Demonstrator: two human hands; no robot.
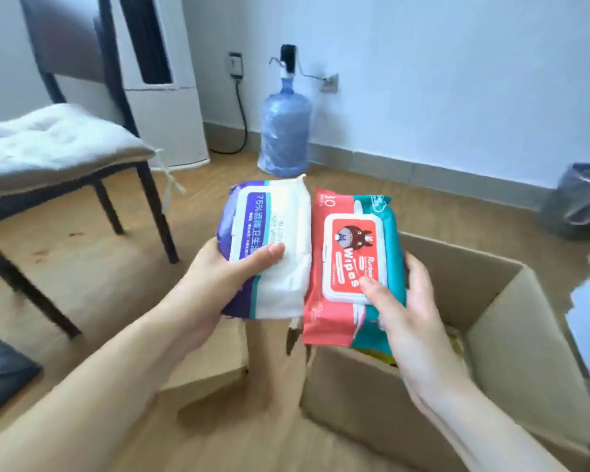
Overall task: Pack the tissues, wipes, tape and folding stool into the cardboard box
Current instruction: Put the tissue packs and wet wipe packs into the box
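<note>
My left hand grips a purple and white pack of alcohol wipes from its left side, thumb across the label. My right hand grips a red and teal pack of wipes from the right, thumb on its white lid. The two packs are held side by side, touching, above the left rim of the open cardboard box. Something yellow lies inside the box, mostly hidden by my right hand. Tissues, tape and folding stool are not visible.
A dark chair with a grey cushion stands at the left. A blue water bottle and a white appliance stand by the far wall. A grey bin sits at the right. Wooden floor lies between.
</note>
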